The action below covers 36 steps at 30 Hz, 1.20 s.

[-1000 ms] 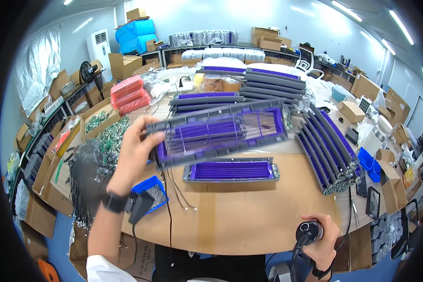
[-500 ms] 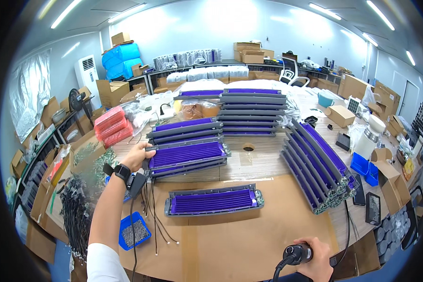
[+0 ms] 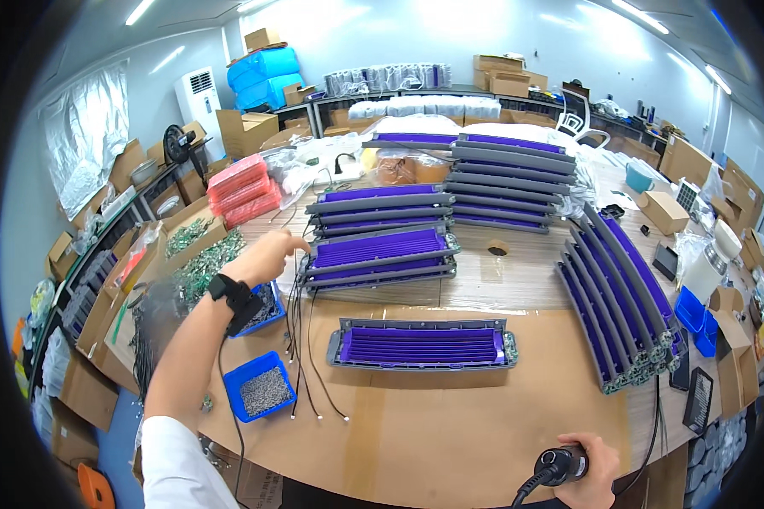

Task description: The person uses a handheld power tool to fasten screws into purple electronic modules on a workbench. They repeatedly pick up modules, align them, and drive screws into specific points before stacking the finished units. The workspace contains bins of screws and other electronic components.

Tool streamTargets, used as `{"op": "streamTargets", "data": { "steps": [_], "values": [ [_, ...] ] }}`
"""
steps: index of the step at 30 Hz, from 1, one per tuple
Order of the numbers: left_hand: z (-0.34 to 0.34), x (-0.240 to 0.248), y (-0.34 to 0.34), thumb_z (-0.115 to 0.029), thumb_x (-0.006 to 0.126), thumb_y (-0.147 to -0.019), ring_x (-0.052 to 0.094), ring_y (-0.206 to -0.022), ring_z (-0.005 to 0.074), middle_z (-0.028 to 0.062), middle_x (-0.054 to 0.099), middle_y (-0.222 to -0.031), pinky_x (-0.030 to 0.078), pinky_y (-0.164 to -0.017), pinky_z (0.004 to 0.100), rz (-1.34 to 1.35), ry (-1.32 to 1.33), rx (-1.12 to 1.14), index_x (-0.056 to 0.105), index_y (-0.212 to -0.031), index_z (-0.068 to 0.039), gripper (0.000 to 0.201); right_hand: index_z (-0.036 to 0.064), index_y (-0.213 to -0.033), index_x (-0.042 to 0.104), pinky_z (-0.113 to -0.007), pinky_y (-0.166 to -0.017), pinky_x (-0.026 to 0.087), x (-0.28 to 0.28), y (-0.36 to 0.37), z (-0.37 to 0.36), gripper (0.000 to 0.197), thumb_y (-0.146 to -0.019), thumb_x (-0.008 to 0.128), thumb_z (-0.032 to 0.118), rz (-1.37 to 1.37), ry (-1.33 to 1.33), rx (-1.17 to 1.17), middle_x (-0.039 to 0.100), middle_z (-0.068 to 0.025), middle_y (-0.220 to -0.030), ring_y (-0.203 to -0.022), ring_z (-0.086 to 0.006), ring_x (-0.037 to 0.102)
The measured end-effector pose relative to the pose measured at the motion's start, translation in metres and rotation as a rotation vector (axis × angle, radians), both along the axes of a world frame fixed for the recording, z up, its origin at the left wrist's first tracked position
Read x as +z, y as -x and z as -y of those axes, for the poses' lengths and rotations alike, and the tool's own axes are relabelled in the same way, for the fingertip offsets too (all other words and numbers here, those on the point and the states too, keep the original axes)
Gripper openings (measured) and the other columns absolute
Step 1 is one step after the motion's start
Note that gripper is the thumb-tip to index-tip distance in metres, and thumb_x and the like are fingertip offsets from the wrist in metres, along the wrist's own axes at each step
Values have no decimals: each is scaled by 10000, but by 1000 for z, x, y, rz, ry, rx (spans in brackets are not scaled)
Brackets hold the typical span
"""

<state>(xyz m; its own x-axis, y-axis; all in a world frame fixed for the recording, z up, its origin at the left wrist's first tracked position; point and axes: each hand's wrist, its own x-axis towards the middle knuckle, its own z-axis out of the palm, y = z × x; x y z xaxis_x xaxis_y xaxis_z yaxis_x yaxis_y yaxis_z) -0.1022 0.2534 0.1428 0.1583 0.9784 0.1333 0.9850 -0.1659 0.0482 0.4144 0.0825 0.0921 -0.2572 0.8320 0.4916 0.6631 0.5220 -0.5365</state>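
Note:
My left hand (image 3: 267, 257) is at the left end of a stack of purple-and-grey slatted panels (image 3: 378, 248), index finger stretched toward its corner; nothing shows in its grasp. Thin black wires with white end plugs (image 3: 314, 356) hang down beside that hand. My right hand (image 3: 598, 469) grips a black corded electric screwdriver (image 3: 560, 465) at the lower right, its cable end facing up; its tip is hidden. Between the hands, a single purple panel in a grey frame (image 3: 424, 346) lies on the brown cardboard sheet (image 3: 450, 416), a small green circuit board at its right end.
A blue tray of small screws (image 3: 261, 387) stands left, another blue tray (image 3: 267, 314) behind it. More panels are stacked at the back (image 3: 509, 182) and right (image 3: 620, 305). Red-wrapped bundles (image 3: 244, 191) and a carton of green circuit boards (image 3: 208, 259) lie at left.
The view has turned left, so the table appears farther right. My left hand has eased slightly off the stack's left end. My right hand still holds the screwdriver.

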Motion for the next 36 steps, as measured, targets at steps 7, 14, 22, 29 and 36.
{"op": "streamTargets", "data": {
  "steps": [7,14,22,29,36],
  "values": [
    [33,-13,-27,-152,709,-708,608,-902,245,40,589,-820,528,-728,374,-531,103,-446,716,-900,-170,193,33,-1008,628,-342,-667,520,-2,2,-3,426,-605,684,-95,4,5,28,657,-152,-827,-764,-309,671],
    [35,-55,-37,-156,599,-804,632,-867,182,-10,633,-794,514,-664,316,-831,53,-518,674,-784,-166,78,27,-1004,624,-343,-687,523,-4,0,-4,446,-580,680,-102,41,39,50,655,-164,-854,-792,-321,672],
    [16,-59,-9,-53,642,-728,599,-988,289,107,613,-951,520,-795,371,-550,234,-242,664,-934,-81,208,22,-1011,626,-347,-685,526,-7,-2,-2,478,-552,676,-101,53,31,77,654,-165,-857,-790,-316,673],
    [-7,-55,-14,-34,641,-716,571,-1062,347,193,584,-1064,497,-889,420,-415,311,-31,623,-1088,-23,373,18,-1020,626,-349,-683,528,-7,-2,-3,492,-544,668,-101,37,27,73,656,-161,-864,-785,-315,672],
    [-30,-71,3,-38,654,-701,553,-1107,371,238,556,-1140,484,-927,419,-437,353,97,605,-1099,23,406,9,-1031,615,-375,-694,523,-10,-3,-5,491,-554,637,-106,50,20,94,653,-167,-875,-799,-340,659]
  ]
}}
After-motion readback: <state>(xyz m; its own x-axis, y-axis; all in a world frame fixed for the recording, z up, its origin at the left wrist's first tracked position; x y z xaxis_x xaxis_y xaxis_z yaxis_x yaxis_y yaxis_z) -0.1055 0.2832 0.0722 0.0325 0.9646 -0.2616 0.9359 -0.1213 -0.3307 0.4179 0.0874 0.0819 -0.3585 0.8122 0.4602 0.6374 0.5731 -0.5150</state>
